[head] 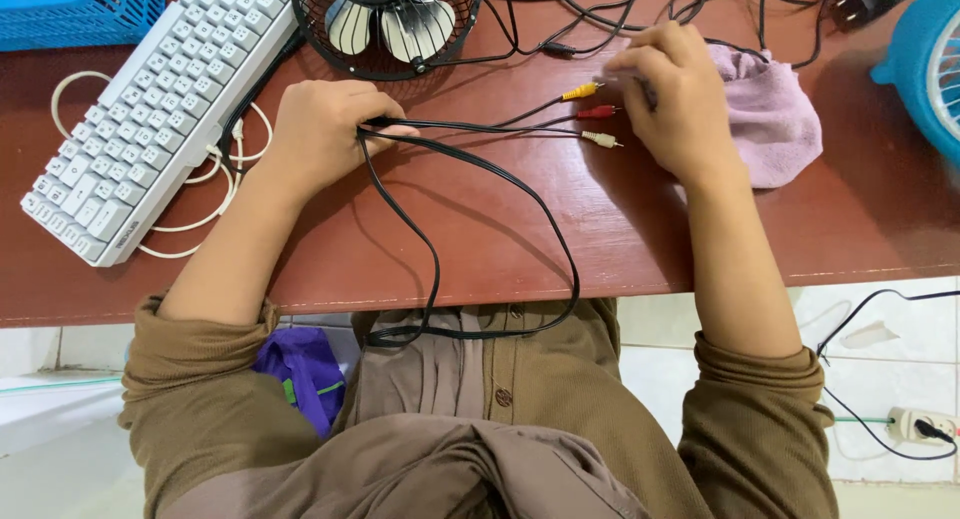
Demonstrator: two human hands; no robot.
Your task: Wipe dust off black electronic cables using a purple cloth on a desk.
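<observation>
At the far left of the reddish-brown surface (pixel 700 249), a blue basket (pixel 70 9) is sitting in the corner, and a white keyboard (pixel 150 119) is lying aslant beside it with its white cord (pixel 215 174) looping around its lower end. Just right of the keyboard, the left hand (pixel 320 134) is resting on the wood with its grip pressed together on a black cable (pixel 480 169), which is dropping in a long loop over the near edge onto the person's lap. Above that hand, a small black fan (pixel 385 19) is standing at the far edge. Further right, the cable is ending in three plugs, a yellow plug (pixel 580 91), a red plug (pixel 597 111) and a white plug (pixel 600 139), lying close together. The right hand (pixel 675 99) is curling its fingertips over something small just beside the yellow plug, probably pinching it, though the knuckles are hiding the contact. Under and beyond that hand, a pink cloth (pixel 775 119) is lying crumpled. At the right edge, a light-blue fan (pixel 925 64) is poking into view.
</observation>
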